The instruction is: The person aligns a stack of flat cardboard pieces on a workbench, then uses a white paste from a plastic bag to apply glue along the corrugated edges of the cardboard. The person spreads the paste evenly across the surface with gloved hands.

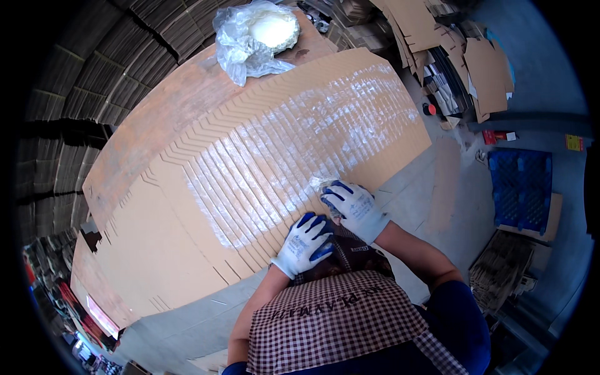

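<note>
Fanned cardboard sheets [206, 247] overlap in a long staggered row on the table, their stepped edges streaked with white paste [250, 181]. Both my hands wear white gloves with blue palms. At the near edge of the sheets, my left hand [304, 245] rests with its fingers apart, pointing forward. To its right, my right hand [355, 209] bends its fingers around a crumpled whitish wad [320, 183] pressed on the pasted strips; the palm side is hidden. Beyond the sheets, a clear plastic bag [234, 47] lies opened around a mound of white paste [275, 31].
The brown wooden table [144, 119] shows behind the sheets. Stacks of bundled cardboard [87, 69] rise at the left and back. On the right stand a blue plastic pallet [520, 187] and flat cardboard pieces [487, 75]. Grey floor [406, 200] lies beside the table.
</note>
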Demonstrator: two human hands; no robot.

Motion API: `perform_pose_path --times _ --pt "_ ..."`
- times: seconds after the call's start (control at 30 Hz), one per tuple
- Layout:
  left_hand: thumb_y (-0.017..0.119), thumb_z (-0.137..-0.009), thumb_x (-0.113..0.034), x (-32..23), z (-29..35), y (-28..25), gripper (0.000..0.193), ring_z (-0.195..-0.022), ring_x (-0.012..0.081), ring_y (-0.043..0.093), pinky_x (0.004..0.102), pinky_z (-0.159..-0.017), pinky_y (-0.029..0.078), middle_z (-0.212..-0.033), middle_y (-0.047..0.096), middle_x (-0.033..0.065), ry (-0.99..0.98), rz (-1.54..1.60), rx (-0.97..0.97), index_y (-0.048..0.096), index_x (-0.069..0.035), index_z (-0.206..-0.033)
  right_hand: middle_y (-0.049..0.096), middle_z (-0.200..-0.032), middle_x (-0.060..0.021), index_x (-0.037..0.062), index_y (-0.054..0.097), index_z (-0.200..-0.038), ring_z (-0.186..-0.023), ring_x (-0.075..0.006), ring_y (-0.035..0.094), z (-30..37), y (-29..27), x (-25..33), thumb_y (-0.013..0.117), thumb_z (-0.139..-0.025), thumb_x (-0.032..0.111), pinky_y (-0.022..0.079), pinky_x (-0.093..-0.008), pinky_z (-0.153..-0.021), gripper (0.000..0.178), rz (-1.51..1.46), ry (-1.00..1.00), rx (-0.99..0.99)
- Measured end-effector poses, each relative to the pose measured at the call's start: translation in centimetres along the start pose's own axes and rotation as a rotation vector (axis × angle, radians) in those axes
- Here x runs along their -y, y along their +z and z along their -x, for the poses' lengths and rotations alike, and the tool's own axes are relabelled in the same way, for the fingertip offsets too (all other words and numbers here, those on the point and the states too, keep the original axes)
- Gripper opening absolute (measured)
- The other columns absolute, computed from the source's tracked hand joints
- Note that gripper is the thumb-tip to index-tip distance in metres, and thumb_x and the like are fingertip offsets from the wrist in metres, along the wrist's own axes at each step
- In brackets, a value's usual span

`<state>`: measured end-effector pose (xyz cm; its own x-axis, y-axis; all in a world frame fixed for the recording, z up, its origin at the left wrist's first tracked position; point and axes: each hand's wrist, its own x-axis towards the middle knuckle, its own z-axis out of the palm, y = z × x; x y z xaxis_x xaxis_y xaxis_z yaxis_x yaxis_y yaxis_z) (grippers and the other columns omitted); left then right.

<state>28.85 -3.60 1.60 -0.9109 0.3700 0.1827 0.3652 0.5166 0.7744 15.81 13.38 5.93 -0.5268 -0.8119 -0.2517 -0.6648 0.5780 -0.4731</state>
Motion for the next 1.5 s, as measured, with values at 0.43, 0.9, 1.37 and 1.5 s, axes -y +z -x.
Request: perform_pose_path --times 0.43,0.9,1.37,1.5 --pt "0.068 -0.084 -0.034 1.1 0.6 1.0 0.042 -0.115 0.0367 0.057 0.0500 -0.104 0.042 -0.117 0.064 0.0155 -0.078 -0.001 0.043 0.066 -0.005 -0.114 0.056 -0.133 -0.0111 0.0088 0.062 -0.120 -0.127 -0.0290 0.052 0.0 -1.1 1.2 0.067 -0.084 0.025 0.044 -0.0451 -0.102 0.041 -0.073 -0.200 0.013" --pt "0.063 -0.087 -0.033 1.3 0.4 1.2 0.042 -0.118 0.0351 0.055 0.0491 -0.102 0.043 -0.124 0.062 0.0148 -0.147 0.120 0.096 0.065 -0.004 -0.117 0.057 -0.131 -0.0126 0.0090 0.061 -0.123 -0.125 -0.0292 0.054 -1.6 -0.9 3.1 0.067 -0.084 0.028 0.044 -0.0431 -0.103 0.043 -0.142 -0.353 0.203" --pt "0.070 -0.082 -0.031 1.1 0.4 1.1 0.037 -0.119 0.0360 0.057 0.0514 -0.107 0.042 -0.120 0.065 0.0148 -0.037 -0.042 0.007 0.069 -0.003 -0.106 0.058 -0.127 -0.0131 0.0067 0.062 -0.115 -0.120 -0.0300 0.055 0.2 -2.1 -2.4 0.065 -0.082 0.021 0.047 -0.0433 -0.098 0.037 0.038 -0.132 0.115" --pt "0.071 -0.082 -0.032 1.0 0.3 1.1 0.038 -0.119 0.0356 0.057 0.0513 -0.107 0.041 -0.121 0.064 0.0147 -0.057 -0.030 0.019 0.070 -0.004 -0.106 0.058 -0.129 -0.0106 0.0088 0.062 -0.116 -0.123 -0.0279 0.054 0.4 -3.6 -3.3 0.066 -0.081 0.023 0.047 -0.0422 -0.097 0.038 0.111 -0.038 0.083"
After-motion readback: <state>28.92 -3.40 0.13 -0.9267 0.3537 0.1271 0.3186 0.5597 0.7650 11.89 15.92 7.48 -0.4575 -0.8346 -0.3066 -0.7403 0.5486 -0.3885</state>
